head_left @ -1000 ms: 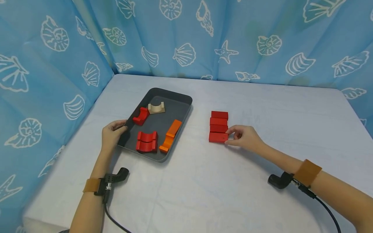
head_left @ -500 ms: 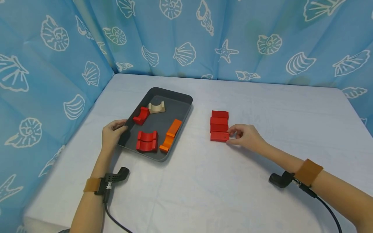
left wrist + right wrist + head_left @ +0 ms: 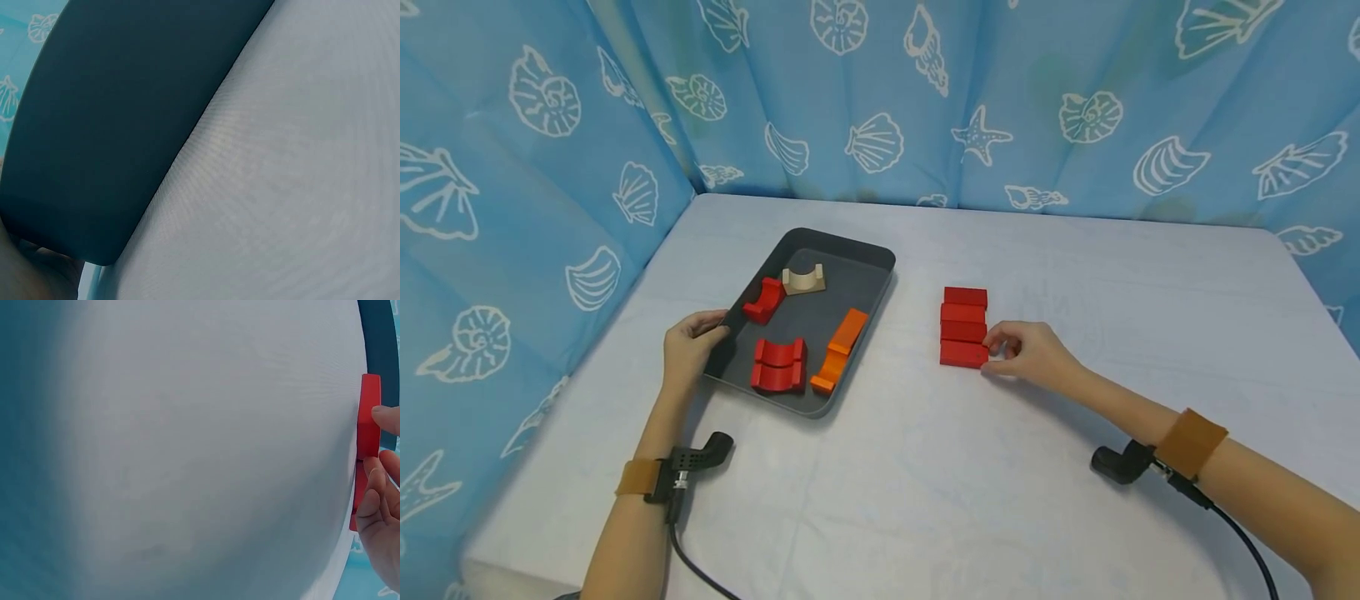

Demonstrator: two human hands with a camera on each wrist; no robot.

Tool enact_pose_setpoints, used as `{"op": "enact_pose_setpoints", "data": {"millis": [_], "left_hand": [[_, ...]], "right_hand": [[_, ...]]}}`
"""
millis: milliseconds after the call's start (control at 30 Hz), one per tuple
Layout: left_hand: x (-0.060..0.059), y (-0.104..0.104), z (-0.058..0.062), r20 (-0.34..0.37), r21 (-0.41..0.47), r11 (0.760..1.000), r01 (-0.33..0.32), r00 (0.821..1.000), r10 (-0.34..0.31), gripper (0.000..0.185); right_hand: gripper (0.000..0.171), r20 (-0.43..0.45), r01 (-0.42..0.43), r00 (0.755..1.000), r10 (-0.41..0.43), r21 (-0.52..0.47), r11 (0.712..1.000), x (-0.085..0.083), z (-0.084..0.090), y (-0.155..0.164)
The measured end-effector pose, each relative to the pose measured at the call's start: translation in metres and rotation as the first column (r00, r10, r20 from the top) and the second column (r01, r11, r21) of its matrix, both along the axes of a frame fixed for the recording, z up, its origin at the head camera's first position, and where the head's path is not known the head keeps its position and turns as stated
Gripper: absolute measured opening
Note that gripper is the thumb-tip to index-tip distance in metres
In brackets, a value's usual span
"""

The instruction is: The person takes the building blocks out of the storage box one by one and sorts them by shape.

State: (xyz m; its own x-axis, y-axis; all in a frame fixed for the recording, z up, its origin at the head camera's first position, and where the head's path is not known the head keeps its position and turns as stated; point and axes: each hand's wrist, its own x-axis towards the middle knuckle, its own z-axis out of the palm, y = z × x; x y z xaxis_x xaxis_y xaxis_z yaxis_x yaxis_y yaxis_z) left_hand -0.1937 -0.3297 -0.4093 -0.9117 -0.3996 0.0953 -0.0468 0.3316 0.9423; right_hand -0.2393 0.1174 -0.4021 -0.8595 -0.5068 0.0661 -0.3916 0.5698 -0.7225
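My left hand (image 3: 684, 353) grips the left wall of a dark grey tray (image 3: 857, 250), thumb at the rim; its side fills much of the left wrist view. On the white cloth right of the tray, red blocks with stepped tops stand in a row (image 3: 964, 312). With thumb and fingers, my right hand (image 3: 1032, 353) pinches the right end of the nearest red block (image 3: 963, 353). In the right wrist view, the thumb lies against this red block (image 3: 369, 415), and the curled fingers partly hide the red ones behind it.
Inside the tray lie a red curved block (image 3: 764, 301), a cream arch-cut block (image 3: 803, 279), a pair of red curved blocks (image 3: 778, 365) and an orange stepped piece (image 3: 839, 351). A blue shell-patterned curtain (image 3: 880, 100) hangs behind and left of the table.
The nearest red block has shifted very slightly right with my right hand, more in line with the row. My left hand and the tray have stayed put.
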Motion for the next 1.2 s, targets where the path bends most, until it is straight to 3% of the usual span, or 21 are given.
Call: {"op": "enact_pose_setpoints", "data": {"millis": [300, 600, 900, 1067, 1200], "left_hand": [[-0.001, 0.0, -0.001, 0.001, 0.005, 1.0, -0.003, 1.0, 0.003, 0.027], [-0.001, 0.001, 0.0, -0.002, 0.035, 0.999, 0.01, 1.0, -0.01, 0.027], [-0.002, -0.001, -0.002, -0.003, 0.021, 1.0, -0.001, 1.0, 0.001, 0.027], [-0.002, -0.001, -0.002, -0.014, 0.014, 1.0, -0.002, 1.0, 0.002, 0.027], [-0.002, -0.001, -0.002, -0.022, 0.022, 1.0, -0.003, 1.0, 0.004, 0.026]], "right_hand": [[0.029, -0.042, -0.006, 0.999, 0.005, -0.017, 1.0, -0.003, 0.012, -0.001], [0.031, -0.172, 0.002, 0.985, -0.018, -0.092, 0.996, -0.02, 0.049, -0.016], [0.036, -0.132, -0.031, 0.991, 0.014, -0.124, 0.992, -0.033, 0.059, -0.055], [0.037, -0.167, -0.105, 0.982, 0.088, -0.096, 0.99, -0.039, 0.062, -0.083], [0.036, -0.235, -0.138, 0.963, 0.134, -0.002, 0.99, -0.043, 0.06, -0.108]]}}
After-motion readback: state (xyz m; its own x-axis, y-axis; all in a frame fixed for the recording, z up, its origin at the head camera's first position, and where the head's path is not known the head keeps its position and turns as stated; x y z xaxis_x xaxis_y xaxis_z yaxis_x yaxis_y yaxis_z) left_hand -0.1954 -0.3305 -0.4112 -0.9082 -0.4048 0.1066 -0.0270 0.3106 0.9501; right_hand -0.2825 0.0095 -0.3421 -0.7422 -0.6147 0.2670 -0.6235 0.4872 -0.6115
